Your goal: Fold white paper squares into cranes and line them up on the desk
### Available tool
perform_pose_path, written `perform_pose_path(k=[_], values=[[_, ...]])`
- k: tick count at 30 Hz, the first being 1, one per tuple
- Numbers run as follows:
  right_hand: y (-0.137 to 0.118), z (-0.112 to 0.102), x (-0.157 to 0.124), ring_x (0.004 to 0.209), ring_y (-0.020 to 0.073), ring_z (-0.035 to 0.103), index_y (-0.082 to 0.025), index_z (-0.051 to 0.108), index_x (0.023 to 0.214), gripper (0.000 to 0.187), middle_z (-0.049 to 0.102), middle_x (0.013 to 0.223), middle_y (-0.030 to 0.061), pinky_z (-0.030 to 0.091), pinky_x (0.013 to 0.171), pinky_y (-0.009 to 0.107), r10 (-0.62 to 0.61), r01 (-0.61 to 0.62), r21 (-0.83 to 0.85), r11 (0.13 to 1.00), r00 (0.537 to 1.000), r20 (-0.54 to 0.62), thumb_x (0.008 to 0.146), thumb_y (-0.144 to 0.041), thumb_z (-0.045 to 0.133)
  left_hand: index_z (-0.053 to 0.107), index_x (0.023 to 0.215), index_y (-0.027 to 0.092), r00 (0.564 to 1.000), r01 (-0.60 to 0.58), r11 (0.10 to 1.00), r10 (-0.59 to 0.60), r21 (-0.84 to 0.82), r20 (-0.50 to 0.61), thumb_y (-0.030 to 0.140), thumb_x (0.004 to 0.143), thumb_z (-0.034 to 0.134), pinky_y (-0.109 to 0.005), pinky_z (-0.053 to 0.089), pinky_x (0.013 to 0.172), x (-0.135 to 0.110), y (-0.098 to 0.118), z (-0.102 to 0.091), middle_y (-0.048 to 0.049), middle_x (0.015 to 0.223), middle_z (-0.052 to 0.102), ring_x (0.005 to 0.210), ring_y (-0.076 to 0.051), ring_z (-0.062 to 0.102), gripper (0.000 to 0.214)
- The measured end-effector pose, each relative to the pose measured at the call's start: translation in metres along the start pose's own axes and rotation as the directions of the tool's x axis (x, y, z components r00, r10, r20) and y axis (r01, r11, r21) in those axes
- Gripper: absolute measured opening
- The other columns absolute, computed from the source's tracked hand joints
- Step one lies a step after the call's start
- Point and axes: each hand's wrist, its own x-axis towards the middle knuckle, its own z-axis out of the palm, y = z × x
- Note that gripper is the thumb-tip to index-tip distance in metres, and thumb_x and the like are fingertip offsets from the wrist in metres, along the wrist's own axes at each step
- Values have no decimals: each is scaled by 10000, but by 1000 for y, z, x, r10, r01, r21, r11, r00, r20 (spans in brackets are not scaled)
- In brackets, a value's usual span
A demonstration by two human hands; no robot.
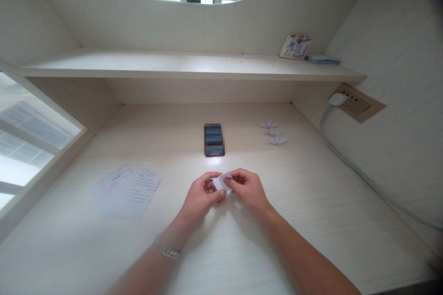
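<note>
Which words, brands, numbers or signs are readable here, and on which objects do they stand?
No text is readable.
Printed sheets: lines too small and blurred.
Phone: screen pixelated.
Packet: markings too blurred.
White paper: no writing visible.

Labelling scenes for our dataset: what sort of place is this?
Probably a study nook in a home or dorm, though little of the room shows. Signs: the pale desktop, the shelf above its back part, and the wall socket with a plug in it.
</note>
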Motion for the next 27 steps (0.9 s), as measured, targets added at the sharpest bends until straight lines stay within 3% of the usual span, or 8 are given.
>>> perform_pose_path(k=[4,11,19,23,27], values=[[0,-2,1,601,161,594,-157,675,743,220,668,673,35,465,558,268,2,-2,-11,1000,1000,-9,665,-362,691,544,1098,159,999,-22,999,23,-23,27,197,625,717,-260,479,634,0,-1,-2,-33,781,644,694,-148,604,505],[-1,-1,0,606,157,603,-163,685,741,192,671,670,29,472,557,264,42,-44,21,999,995,85,668,-341,692,652,872,138,991,-99,994,103,49,-80,251,726,636,-236,473,622,3,-3,-7,-67,838,664,723,-146,592,185],[5,-6,2,654,163,613,-170,716,797,186,687,724,40,491,609,282,85,-104,127,986,985,147,630,-251,714,659,782,150,990,-58,997,52,-43,-133,180,688,637,-227,454,586,5,-6,-8,-24,730,631,657,-129,575,102],[-2,-5,-1,690,163,611,-159,724,811,207,687,758,52,493,629,279,116,-151,176,973,974,194,667,-304,693,653,760,151,987,-67,996,58,-60,-148,148,680,614,-208,431,562,5,-7,-9,-16,728,619,641,-117,559,89],[-4,-3,-2,632,162,601,-134,717,734,240,671,681,54,483,574,272,167,-182,95,979,975,149,652,-358,692,655,750,144,989,-63,998,59,-23,-138,105,671,591,-189,404,538,4,-7,-11,-10,689,611,605,-97,533,108]])
